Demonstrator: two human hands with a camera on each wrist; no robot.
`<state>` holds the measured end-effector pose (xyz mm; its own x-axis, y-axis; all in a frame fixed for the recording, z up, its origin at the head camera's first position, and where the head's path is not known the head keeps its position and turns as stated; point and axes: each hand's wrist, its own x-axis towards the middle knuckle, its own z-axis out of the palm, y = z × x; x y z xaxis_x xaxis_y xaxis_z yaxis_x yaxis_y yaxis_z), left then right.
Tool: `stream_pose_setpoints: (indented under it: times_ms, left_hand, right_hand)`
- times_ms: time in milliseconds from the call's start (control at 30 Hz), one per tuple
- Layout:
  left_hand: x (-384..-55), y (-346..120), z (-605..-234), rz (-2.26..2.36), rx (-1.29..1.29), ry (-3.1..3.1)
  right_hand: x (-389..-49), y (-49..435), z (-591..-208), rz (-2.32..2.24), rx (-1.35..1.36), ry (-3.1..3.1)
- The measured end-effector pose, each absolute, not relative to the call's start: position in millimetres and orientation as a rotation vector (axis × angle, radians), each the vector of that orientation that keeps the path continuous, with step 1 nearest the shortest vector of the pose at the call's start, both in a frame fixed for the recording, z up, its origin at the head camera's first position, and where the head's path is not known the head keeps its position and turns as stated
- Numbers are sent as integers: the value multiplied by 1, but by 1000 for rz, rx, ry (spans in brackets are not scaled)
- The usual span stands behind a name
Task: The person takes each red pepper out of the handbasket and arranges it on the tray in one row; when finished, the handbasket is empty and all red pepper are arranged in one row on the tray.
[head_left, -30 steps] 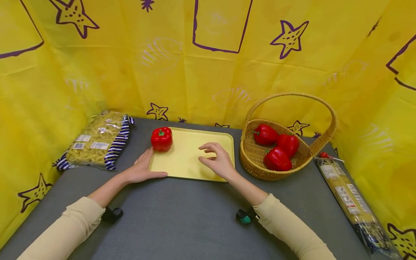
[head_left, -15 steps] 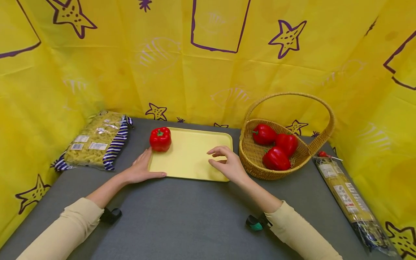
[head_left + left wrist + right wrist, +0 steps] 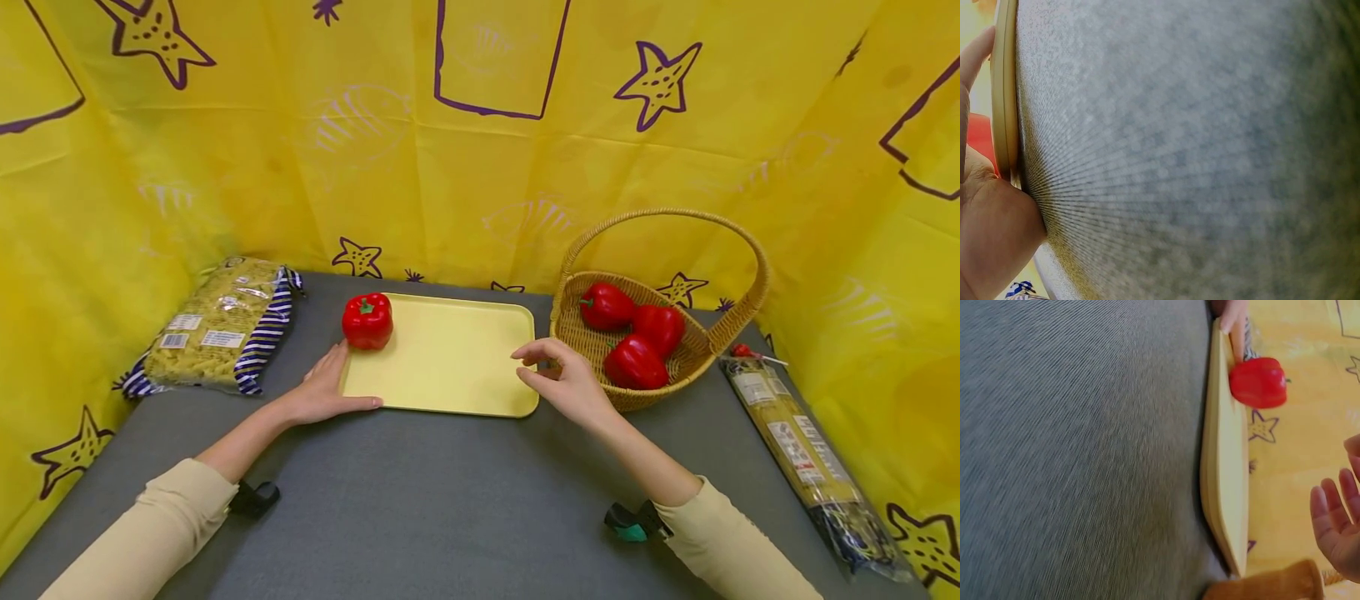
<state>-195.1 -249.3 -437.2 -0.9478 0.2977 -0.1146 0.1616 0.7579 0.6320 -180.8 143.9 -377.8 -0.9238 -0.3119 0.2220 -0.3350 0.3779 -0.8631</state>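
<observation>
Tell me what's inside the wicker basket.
Three red peppers lie in the wicker basket, with some woven floor visible beside them. What's directly beneath the peppers is covered, so I can't tell.

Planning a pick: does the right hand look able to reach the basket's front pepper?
Probably yes: the right hand holds nothing and is close beside the basket, whose open top leaves the front pepper uncovered; the handle rises beyond it in the head view.

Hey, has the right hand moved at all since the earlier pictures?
Yes. In the head view, the right hand has moved rightward against the tray, from over it to its right edge, closer to the basket.
</observation>
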Motion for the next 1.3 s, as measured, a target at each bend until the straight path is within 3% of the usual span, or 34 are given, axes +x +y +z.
stream_pose_setpoints:
  times_ms: [667,1300]
  left_hand:
    - [-193,-248,-437,962,387,2762]
    - [-194,-249,-437,963,385,2756]
  right_hand:
    - [-177,209,-371,1422,428,-2582]
    - [-185,249,-371,908,614,-2553]
